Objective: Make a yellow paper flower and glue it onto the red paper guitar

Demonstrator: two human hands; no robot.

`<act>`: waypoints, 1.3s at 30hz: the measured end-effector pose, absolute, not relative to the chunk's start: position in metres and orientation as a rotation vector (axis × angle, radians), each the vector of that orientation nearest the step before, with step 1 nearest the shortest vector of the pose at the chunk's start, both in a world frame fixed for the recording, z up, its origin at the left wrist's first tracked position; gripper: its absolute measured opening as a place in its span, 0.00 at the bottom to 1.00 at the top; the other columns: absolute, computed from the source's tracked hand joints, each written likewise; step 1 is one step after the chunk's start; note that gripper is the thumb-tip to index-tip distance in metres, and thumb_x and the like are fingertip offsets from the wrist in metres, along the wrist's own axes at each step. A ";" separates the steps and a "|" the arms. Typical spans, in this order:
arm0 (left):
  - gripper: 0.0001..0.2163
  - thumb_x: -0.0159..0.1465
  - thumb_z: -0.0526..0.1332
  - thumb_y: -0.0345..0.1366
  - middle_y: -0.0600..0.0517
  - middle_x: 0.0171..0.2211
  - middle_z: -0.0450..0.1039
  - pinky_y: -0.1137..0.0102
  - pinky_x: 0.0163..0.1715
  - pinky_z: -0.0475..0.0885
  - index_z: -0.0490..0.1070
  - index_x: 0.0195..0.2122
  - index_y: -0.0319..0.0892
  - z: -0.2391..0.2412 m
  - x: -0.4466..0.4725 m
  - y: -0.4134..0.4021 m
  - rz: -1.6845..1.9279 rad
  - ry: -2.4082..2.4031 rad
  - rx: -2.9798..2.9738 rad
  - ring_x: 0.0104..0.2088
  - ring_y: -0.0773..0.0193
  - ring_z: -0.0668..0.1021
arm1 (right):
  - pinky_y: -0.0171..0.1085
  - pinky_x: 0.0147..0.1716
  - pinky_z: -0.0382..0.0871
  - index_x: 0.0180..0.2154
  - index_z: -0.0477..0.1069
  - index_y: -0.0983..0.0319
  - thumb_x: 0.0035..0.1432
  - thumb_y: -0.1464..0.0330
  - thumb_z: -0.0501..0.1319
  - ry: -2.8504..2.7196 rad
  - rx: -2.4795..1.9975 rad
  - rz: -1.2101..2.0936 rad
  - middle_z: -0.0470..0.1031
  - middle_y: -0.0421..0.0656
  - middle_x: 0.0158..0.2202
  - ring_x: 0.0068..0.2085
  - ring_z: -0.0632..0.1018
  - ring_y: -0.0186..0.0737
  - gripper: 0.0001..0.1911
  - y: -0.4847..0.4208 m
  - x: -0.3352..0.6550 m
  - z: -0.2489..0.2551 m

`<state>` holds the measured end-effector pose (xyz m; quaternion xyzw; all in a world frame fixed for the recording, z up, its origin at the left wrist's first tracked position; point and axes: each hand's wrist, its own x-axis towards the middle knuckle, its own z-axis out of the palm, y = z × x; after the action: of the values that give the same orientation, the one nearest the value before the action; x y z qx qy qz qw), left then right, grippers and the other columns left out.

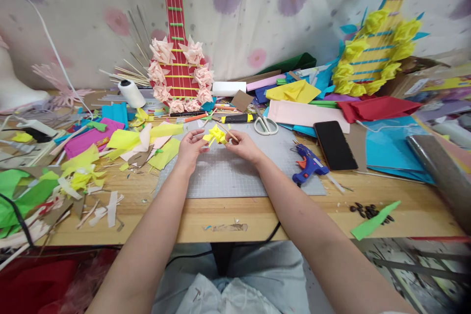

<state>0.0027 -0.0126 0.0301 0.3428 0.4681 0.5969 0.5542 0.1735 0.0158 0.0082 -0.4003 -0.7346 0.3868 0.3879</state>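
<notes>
A small yellow crepe-paper flower (216, 135) is held above the grey cutting mat (228, 181), between my two hands. My left hand (191, 151) pinches its left edge with thumb and fingertips. My right hand (243, 146) is closed at the flower's right side, also gripping a thin wooden stick (231, 134) that slants up and left over the petals. The right fingertips are partly hidden behind the flower. Just behind lie a yellow-and-black utility knife (237, 118) and white-handled scissors (266, 126). A blue hot glue gun (308, 163) rests at the mat's right side.
Two paper guitars, a red one (178, 71) with pink flowers and a yellow one (375, 54), lean at the back. A phone (335, 144) lies right of the glue gun. Paper scraps (84, 167) cover the left side; black beads (368, 210) lie front right. A thread spool (131, 93) stands behind.
</notes>
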 end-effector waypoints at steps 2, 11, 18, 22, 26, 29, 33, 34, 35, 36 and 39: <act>0.17 0.43 0.64 0.29 0.53 0.25 0.71 0.76 0.20 0.69 0.69 0.36 0.38 0.031 0.002 -0.013 1.382 1.112 0.796 0.23 0.71 0.72 | 0.30 0.21 0.48 0.24 0.58 0.61 0.44 0.69 0.55 -1.869 -1.024 0.962 0.61 0.34 0.22 0.21 0.54 0.27 0.04 0.016 0.174 0.009; 0.13 0.45 0.67 0.31 0.50 0.28 0.73 0.75 0.21 0.70 0.71 0.33 0.36 0.028 0.003 -0.012 1.245 1.168 0.702 0.23 0.70 0.74 | 0.30 0.24 0.50 0.25 0.63 0.61 0.44 0.70 0.55 -2.022 -1.145 0.673 0.57 0.34 0.20 0.22 0.56 0.28 0.02 0.012 0.174 0.013; 0.13 0.47 0.65 0.27 0.52 0.25 0.73 0.76 0.24 0.70 0.69 0.34 0.37 0.024 0.003 -0.009 1.296 1.120 0.611 0.22 0.72 0.73 | 0.30 0.25 0.52 0.27 0.65 0.62 0.46 0.67 0.55 -2.002 -1.214 0.622 0.63 0.36 0.22 0.23 0.60 0.29 0.04 0.010 0.172 0.014; 0.15 0.47 0.65 0.27 0.51 0.24 0.73 0.72 0.28 0.71 0.65 0.36 0.38 0.024 0.005 -0.009 1.361 1.095 0.607 0.23 0.70 0.75 | 0.30 0.26 0.53 0.27 0.66 0.62 0.46 0.67 0.55 -1.996 -1.251 0.613 0.65 0.36 0.22 0.23 0.61 0.29 0.05 0.010 0.172 0.015; 0.19 0.44 0.67 0.27 0.52 0.24 0.73 0.70 0.31 0.72 0.64 0.37 0.38 0.022 0.006 -0.009 1.386 1.060 0.643 0.24 0.68 0.76 | 0.31 0.26 0.53 0.28 0.67 0.61 0.47 0.67 0.55 -1.990 -1.280 0.576 0.67 0.37 0.24 0.24 0.62 0.30 0.05 0.010 0.171 0.013; 0.19 0.42 0.67 0.26 0.52 0.23 0.73 0.70 0.31 0.72 0.64 0.36 0.38 0.020 0.006 -0.009 1.396 1.091 0.658 0.23 0.68 0.76 | 0.31 0.26 0.54 0.29 0.67 0.61 0.48 0.66 0.55 -1.977 -1.299 0.553 0.69 0.37 0.26 0.25 0.63 0.30 0.06 0.012 0.171 0.011; 0.16 0.43 0.66 0.26 0.52 0.23 0.73 0.71 0.30 0.72 0.62 0.33 0.38 0.021 0.007 -0.009 1.477 1.115 0.628 0.24 0.69 0.76 | 0.31 0.27 0.54 0.30 0.66 0.61 0.49 0.59 0.56 -1.970 -1.330 0.555 0.70 0.38 0.29 0.27 0.65 0.31 0.12 0.010 0.171 0.017; 0.16 0.44 0.66 0.25 0.52 0.23 0.73 0.71 0.30 0.72 0.62 0.32 0.38 0.022 0.008 -0.009 1.506 1.129 0.608 0.23 0.69 0.76 | 0.31 0.27 0.54 0.31 0.66 0.61 0.50 0.56 0.56 -1.969 -1.340 0.551 0.70 0.38 0.29 0.27 0.66 0.31 0.14 0.008 0.170 0.019; 0.16 0.44 0.66 0.25 0.52 0.23 0.73 0.71 0.30 0.72 0.62 0.32 0.38 0.023 0.008 -0.009 1.532 1.145 0.587 0.24 0.69 0.76 | 0.32 0.27 0.54 0.31 0.65 0.61 0.51 0.54 0.55 -1.965 -1.353 0.540 0.70 0.38 0.29 0.28 0.66 0.32 0.16 0.006 0.169 0.022; 0.16 0.44 0.65 0.24 0.52 0.24 0.73 0.70 0.31 0.72 0.62 0.32 0.38 0.023 0.008 -0.009 1.554 1.159 0.569 0.24 0.68 0.76 | 0.32 0.28 0.54 0.31 0.65 0.61 0.52 0.53 0.53 -1.961 -1.371 0.519 0.70 0.38 0.29 0.28 0.67 0.32 0.18 0.004 0.167 0.024; 0.16 0.44 0.65 0.24 0.52 0.25 0.73 0.68 0.33 0.73 0.63 0.33 0.38 0.023 0.008 -0.009 1.599 1.168 0.551 0.26 0.68 0.77 | 0.32 0.28 0.53 0.31 0.65 0.61 0.57 0.52 0.46 -1.998 -1.391 0.412 0.70 0.40 0.30 0.30 0.68 0.33 0.20 -0.002 0.160 0.027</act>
<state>0.0083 -0.0087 0.0232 0.2293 0.4865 0.6661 0.5168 0.1604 -0.0022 0.0267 -0.5318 -0.7639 0.1576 0.3299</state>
